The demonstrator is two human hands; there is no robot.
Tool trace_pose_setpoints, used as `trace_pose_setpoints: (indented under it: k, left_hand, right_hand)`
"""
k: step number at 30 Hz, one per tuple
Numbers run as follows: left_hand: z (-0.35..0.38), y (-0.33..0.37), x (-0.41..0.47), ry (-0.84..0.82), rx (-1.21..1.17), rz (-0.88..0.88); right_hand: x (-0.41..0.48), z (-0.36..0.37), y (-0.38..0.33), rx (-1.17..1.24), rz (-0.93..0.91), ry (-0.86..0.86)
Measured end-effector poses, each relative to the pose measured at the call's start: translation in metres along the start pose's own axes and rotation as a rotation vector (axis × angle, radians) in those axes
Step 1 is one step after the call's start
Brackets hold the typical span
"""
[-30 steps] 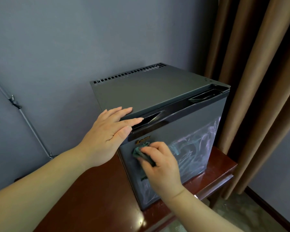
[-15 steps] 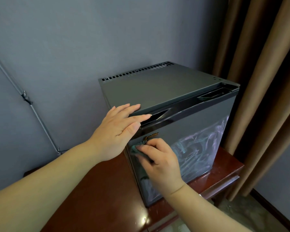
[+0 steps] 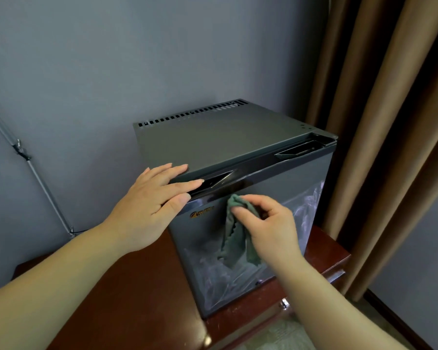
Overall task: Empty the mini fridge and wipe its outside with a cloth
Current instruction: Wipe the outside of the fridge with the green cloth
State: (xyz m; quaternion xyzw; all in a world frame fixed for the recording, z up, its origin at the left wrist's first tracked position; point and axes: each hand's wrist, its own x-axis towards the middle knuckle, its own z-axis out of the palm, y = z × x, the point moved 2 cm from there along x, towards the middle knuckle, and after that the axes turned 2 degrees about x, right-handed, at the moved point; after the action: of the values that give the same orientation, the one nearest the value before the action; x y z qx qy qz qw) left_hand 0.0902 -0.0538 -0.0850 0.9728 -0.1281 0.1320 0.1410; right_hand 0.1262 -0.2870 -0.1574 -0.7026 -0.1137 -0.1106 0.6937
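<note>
Wiping step, on the mini fridge (image 3: pixel 225 147) door front. Right hand (image 3: pixel 271 228) pinches the green cloth (image 3: pixel 234 233), fingers curled on its top; the rest hangs below the hand. Left hand (image 3: pixel 147 205) lies flat, fingers straight, pressing the fridge's top corner left of the cloth. Next move probably needs the cloth pressed flat and swept.

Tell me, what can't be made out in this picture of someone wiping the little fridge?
Head view: inside of the mini fridge, hidden by its shut door, so emptied or not is unknown.
Head view: the gold logo on the door, too blurred to read.
Head view: the door patch under the cloth and right hand.
Head view: the near end of the table, cut off by the bottom edge.
</note>
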Motion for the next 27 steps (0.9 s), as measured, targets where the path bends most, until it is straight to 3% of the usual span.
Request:
trace_pose_setpoints:
  k: [7, 16, 20, 23, 27]
  left_hand:
    - [0.001, 0.023, -0.008, 0.026, 0.078, -0.142]
    - [0.029, 0.079, -0.019, 0.134, 0.331, -0.410]
    - [0.042, 0.089, -0.020, 0.205, 0.376, -0.461]
    - [0.051, 0.085, -0.022, 0.290, 0.406, -0.428]
    - [0.063, 0.069, -0.021, 0.492, 0.402, -0.327]
  right_hand:
    - [0.020, -0.050, -0.002, 0.492, 0.419, -0.058]
    - [0.054, -0.101, 0.004, 0.604, 0.543, -0.357]
    - [0.064, -0.100, 0.002, 0.512, 0.390, -0.435]
    - [0.069, -0.091, -0.007, 0.290, 0.046, -0.432]
    - [0.072, -0.075, -0.011, 0.183, -0.347, -0.382]
